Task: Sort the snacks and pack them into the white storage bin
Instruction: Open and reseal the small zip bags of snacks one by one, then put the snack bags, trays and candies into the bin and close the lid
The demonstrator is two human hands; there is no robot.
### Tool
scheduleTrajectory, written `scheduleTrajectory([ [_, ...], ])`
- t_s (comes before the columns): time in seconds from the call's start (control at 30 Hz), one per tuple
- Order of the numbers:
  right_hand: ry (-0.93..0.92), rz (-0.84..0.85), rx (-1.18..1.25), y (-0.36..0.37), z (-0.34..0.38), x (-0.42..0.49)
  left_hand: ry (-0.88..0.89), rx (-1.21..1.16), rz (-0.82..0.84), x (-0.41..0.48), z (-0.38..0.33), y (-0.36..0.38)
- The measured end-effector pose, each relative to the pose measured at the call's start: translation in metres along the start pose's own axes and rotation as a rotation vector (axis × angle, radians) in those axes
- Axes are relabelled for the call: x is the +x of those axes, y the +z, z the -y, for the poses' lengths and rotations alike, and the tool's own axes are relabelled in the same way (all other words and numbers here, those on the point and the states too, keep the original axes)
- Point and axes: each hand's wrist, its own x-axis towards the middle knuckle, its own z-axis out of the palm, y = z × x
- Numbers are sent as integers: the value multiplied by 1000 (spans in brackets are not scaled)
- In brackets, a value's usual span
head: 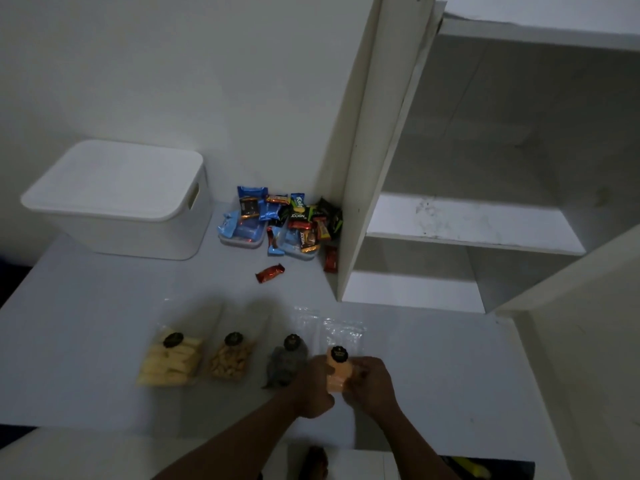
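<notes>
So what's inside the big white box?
Can't tell. The white storage bin has its lid on, hiding the inside. Nothing sits on top. The wrapped snacks are piled beside it on the table.

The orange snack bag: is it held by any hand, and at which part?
Both hands hold the orange snack bag at its lower part: the left hand on its left side, the right hand on its right side. The top with the black sticker is free.

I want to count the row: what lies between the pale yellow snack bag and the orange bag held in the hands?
In the head view, two bags: a peanut-coloured snack bag, then a grey one, between the yellow bag and the orange bag.
</notes>
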Motion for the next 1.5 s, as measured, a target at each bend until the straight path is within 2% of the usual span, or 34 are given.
scheduleTrajectory([
  [0.1,-90,-14,-2,-6,4,-8,37,-11,33,0,-2,0],
  [0.3,-58,26,43,-10,19,1,30,-136,-10,-4,1,-1],
  [0.33,-37,7,50,-9,20,6,24,-150,-51,-6,-3,-6],
  [0.4,-45,-44,16,-6,29,16,83,-102,-243,-4,0,-16],
  [0.5,-91,-31,-20,6,57,32,86,-65,-366,-13,1,-51],
  [0.6,-168,-24,3,24,100,45,110,-67,-569,-21,18,-94],
  [0.67,-221,1,7,40,130,56,43,-128,-648,-31,30,-127],
  [0.93,-300,52,77,124,250,104,-55,-239,-842,-55,133,-249],
  [1.13,-256,-26,102,189,325,143,-60,-198,-965,-64,224,-351],
  [1.23,-210,-84,140,215,351,157,-48,-206,-1018,-66,263,-396],
  [1.33,-151,-109,195,236,367,164,-63,-86,-1081,-65,293,-427],
  [1.5,-124,-116,218,255,380,175,-228,-47,-1045,-59,330,-466],
])
